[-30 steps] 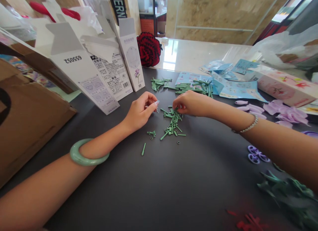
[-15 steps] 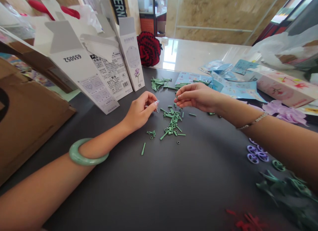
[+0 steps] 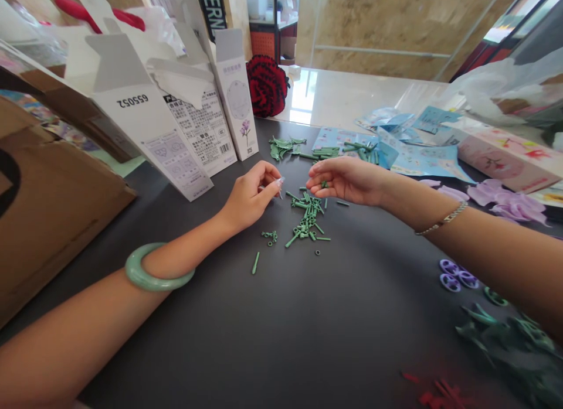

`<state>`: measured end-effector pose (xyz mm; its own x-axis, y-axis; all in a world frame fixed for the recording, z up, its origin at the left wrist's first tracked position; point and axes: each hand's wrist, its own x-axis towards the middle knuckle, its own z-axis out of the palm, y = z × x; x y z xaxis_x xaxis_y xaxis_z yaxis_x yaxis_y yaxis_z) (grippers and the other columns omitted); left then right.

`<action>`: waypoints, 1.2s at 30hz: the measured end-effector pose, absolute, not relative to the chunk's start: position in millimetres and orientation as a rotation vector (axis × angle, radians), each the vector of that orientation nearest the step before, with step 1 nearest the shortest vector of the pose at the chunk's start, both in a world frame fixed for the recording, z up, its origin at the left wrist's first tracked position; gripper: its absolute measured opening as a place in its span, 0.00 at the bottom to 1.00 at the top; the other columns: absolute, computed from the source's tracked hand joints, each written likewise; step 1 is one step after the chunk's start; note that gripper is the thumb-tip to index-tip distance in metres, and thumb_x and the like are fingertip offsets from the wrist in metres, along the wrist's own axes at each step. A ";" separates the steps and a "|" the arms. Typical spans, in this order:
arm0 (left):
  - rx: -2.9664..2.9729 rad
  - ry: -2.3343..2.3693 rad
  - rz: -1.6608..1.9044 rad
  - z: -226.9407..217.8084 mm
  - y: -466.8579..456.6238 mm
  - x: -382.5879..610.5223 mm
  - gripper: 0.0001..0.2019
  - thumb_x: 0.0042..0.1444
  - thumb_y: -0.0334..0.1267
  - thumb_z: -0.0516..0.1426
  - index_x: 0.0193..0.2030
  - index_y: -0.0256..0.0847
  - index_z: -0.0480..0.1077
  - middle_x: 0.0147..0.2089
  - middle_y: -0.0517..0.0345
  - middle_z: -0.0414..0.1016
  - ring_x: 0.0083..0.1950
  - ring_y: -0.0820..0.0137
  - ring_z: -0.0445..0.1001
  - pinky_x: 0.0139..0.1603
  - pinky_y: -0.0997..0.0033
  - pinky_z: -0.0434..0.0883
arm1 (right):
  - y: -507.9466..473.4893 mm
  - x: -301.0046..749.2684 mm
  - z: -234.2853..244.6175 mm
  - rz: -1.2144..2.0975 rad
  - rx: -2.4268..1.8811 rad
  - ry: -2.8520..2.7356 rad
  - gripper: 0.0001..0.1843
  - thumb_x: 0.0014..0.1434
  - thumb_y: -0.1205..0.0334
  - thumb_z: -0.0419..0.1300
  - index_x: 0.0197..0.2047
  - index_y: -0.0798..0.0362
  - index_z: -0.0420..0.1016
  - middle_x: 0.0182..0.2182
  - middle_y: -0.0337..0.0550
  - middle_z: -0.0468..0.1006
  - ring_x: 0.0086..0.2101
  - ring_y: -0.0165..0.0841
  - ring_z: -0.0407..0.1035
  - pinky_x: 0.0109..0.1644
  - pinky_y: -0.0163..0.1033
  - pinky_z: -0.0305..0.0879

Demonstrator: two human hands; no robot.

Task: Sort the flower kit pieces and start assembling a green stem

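Note:
My left hand [image 3: 255, 195] is closed in a pinch on a small scrap of clear plastic [image 3: 280, 185]. To its right, my right hand [image 3: 345, 179] is turned partly palm up, with its fingers curled. A small green plastic piece [image 3: 324, 184] lies against those fingers. Below and between the hands is a loose pile of green plastic pegs and rings [image 3: 305, 218]. Nearer to me are a little cluster of green connectors [image 3: 270, 237], a single green peg [image 3: 255, 263] and a lone ring [image 3: 317, 252].
White cartons [image 3: 153, 128] and a brown cardboard box [image 3: 53, 204] stand at left. Green leaves [image 3: 285, 146], green rods [image 3: 328, 153] and blue packets [image 3: 422, 157] lie behind. Purple petals [image 3: 497, 196], purple rings [image 3: 451, 282], dark green leaves [image 3: 497, 333] and red parts [image 3: 442, 391] lie at right.
My right hand has rolled from a pinch to a more upturned palm, bringing the small green piece into sight on the fingers. My left hand keeps its pinch.

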<state>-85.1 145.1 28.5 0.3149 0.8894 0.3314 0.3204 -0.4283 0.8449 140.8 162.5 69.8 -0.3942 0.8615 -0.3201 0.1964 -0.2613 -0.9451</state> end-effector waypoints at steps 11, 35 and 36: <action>1.911 1.062 1.076 27.5 145.7 -85.4 0.06 0.58 0.41 0.55 0.38 0.43 0.64 0.30 0.59 0.72 0.33 0.69 0.73 0.36 0.68 0.71 | 170.7 145.0 79.7 1.448 -1.315 -1.967 0.07 0.57 0.69 0.55 0.34 0.49 0.73 0.35 0.46 0.82 0.34 0.36 0.76 0.40 0.42 0.76; 1.923 1.063 1.076 28.7 144.9 -85.3 0.05 0.58 0.40 0.54 0.38 0.42 0.64 0.30 0.60 0.71 0.33 0.69 0.73 0.36 0.69 0.71 | 83.6 102.1 77.3 0.004 -1.200 -3.153 0.07 0.63 0.72 0.60 0.34 0.55 0.77 0.32 0.47 0.81 0.31 0.37 0.75 0.29 0.39 0.49; 1.927 1.063 1.075 28.9 145.0 -85.3 0.05 0.58 0.40 0.54 0.38 0.42 0.64 0.30 0.60 0.71 0.33 0.69 0.73 0.36 0.69 0.71 | 84.3 101.6 79.3 0.069 -1.214 -3.137 0.07 0.62 0.71 0.60 0.33 0.55 0.77 0.32 0.46 0.80 0.30 0.36 0.74 0.29 0.39 0.49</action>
